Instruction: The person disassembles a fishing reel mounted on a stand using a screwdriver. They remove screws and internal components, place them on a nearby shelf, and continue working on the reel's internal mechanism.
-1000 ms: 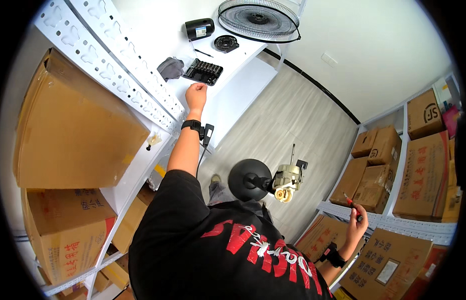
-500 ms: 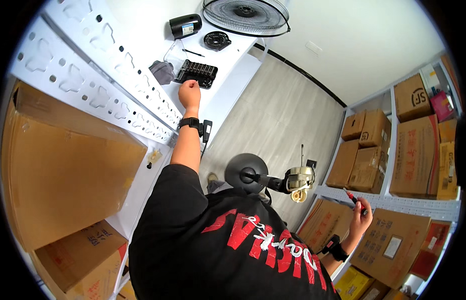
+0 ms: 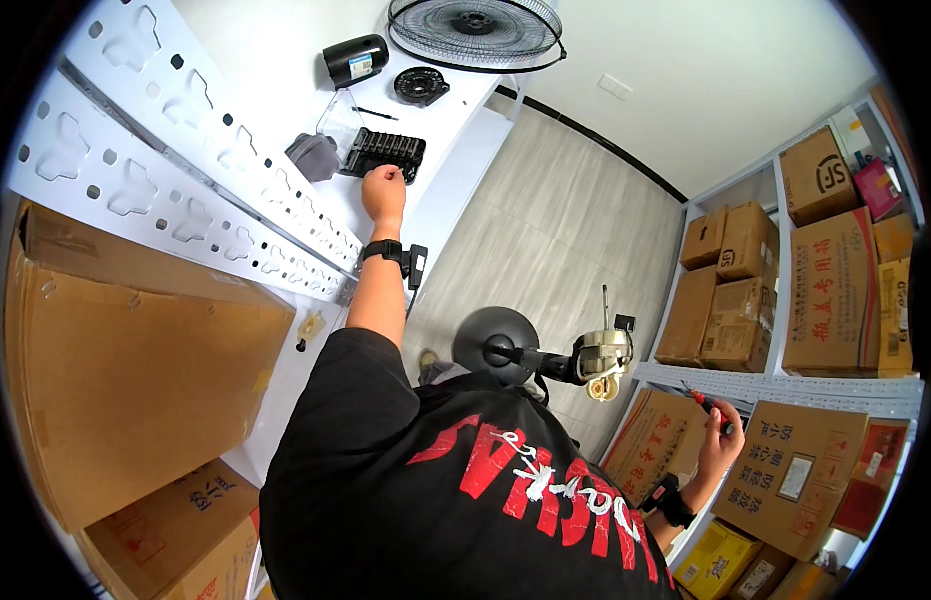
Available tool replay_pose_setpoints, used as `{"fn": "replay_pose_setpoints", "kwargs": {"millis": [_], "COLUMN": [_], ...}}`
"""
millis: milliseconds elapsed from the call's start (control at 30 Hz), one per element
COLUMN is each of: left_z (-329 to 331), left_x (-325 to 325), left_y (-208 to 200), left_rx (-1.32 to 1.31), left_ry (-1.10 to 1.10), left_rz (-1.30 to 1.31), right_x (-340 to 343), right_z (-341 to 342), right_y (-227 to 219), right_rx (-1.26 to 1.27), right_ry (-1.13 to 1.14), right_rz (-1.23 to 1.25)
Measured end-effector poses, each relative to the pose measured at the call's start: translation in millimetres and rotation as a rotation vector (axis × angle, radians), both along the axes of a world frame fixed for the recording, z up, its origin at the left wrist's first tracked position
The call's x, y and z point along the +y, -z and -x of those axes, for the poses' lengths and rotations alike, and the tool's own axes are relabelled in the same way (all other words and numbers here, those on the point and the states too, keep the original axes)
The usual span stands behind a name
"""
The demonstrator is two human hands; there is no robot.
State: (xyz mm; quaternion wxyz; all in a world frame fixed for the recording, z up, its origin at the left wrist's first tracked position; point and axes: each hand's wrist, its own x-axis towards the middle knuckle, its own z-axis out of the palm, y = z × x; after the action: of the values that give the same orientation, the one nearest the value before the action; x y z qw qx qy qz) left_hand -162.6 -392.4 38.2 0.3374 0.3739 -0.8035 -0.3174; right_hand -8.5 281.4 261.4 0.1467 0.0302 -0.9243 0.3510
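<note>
My left hand is at the near edge of a black tool case on the white shelf. Its fingers are pinched together, and whatever may be between them is too small to make out. The case lies open with a clear lid and a row of small bits or sockets. Off to the right, my right hand grips a screwdriver with a red and black handle, its tip pointing up and left. A fan stand with an uncovered motor rises from a round black base on the floor.
A wire fan grille, a black motor cover, a black round plate, a thin black rod and a grey cloth-like bundle occupy the white shelf. Cardboard boxes fill racks left and right.
The view has shifted slightly. My left hand stays pinched at the case's near edge, and my right hand still holds the screwdriver, with little movement.
</note>
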Motion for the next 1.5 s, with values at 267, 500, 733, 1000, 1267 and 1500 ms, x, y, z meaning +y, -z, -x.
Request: {"fn": "replay_pose_setpoints", "kwargs": {"millis": [267, 500, 733, 1000, 1267, 1500], "left_z": [-5, -8, -12, -8, -6, -14], "left_x": [-5, -4, -5, -5, -9, 27], "left_y": [15, 0, -6, -4, 0, -49], "left_rx": [0.000, -0.003, -0.039, -0.074, -0.094, 0.251], "left_ry": [-0.023, -0.014, 0.036, 0.082, 0.110, 0.173], "left_rz": [0.011, 0.042, 0.091, 0.174, 0.229, 0.113], "right_x": [-4, -2, -11, -6, -2, -8], "right_z": [-7, -12, -19, -26, -26, -30], "right_y": [-7, 0, -8, -6, 2, 4], "right_rx": [-0.010, -0.003, -0.082, -0.092, -0.009, -0.103], "right_ry": [-0.027, -0.025, 0.030, 0.059, -0.007, 0.057], "right_rz": [0.053, 0.030, 0.075, 0.055, 0.020, 0.095]}}
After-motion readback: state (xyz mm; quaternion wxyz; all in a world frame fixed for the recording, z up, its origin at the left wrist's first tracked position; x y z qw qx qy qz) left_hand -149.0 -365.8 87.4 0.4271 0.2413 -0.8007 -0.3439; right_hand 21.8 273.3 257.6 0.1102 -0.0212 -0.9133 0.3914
